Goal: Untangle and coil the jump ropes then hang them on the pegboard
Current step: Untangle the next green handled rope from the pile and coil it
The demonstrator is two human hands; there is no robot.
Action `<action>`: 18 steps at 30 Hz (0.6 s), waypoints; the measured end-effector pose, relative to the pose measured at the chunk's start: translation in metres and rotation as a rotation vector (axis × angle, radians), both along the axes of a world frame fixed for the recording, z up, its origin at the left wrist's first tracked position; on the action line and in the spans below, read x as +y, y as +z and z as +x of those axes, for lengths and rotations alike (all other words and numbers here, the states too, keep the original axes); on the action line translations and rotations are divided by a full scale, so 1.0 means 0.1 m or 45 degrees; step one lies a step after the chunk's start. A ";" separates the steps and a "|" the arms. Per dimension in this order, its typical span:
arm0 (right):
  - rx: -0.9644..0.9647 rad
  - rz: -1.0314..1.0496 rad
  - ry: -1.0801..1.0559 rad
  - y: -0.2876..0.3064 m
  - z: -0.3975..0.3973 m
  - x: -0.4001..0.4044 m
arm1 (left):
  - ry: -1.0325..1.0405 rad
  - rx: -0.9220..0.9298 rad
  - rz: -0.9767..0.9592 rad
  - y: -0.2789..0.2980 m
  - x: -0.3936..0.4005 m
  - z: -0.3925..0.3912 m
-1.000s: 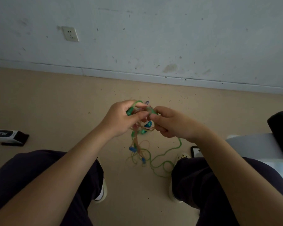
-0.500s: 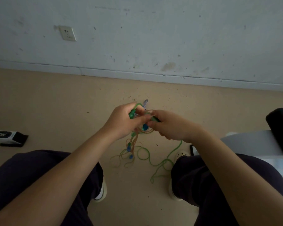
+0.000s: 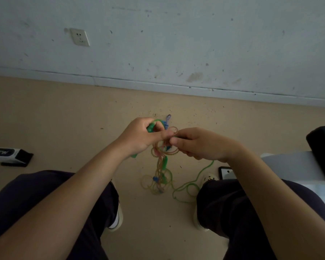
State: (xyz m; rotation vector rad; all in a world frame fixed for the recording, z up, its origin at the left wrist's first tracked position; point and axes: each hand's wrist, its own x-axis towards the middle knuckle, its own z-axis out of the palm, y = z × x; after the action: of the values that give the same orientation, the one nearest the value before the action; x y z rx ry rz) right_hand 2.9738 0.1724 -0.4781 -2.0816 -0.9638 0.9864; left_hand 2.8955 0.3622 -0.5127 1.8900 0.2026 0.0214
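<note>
Seated person seen from above, both hands meeting over the floor (image 3: 64,113) btwn the knees. Left hand (image 3: 141,136) is closed around a green handle and cord; right hand (image 3: 199,144) pinches the knot just beside it, fingertips nearly touching. The tangled jump ropes (image 3: 160,162) – green and tan cords w/ a blue-white braided end poking up – hang from both grips down to the floor, where loose loops pool by the right shoe. Wall w/ an outlet (image 3: 80,37) behind; a dark box (image 3: 9,155) lies near the floor's left edge.
</note>
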 end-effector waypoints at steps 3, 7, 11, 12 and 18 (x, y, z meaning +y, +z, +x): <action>-0.119 -0.012 -0.028 -0.07 0.00 0.04 | -0.016 -0.019 -0.004 -0.02 0.00 0.00; -0.301 0.021 -0.160 -0.17 -0.01 0.10 | -0.113 -0.064 0.017 -0.01 0.00 -0.03; -0.335 0.107 -0.278 -0.20 0.01 0.12 | -0.142 0.044 -0.216 -0.01 0.03 -0.02; -0.358 0.107 -0.311 -0.21 0.02 0.13 | -0.173 0.052 -0.266 0.00 0.03 -0.03; -0.354 0.048 -0.408 -0.23 -0.01 0.20 | -0.068 -0.093 -0.009 0.00 -0.04 -0.05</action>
State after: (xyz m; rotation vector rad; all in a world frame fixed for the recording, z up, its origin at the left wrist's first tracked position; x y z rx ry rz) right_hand 2.9730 0.1927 -0.5016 -2.2896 -0.7389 0.5217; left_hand 2.8906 0.3586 -0.5128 1.8836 0.1020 0.0530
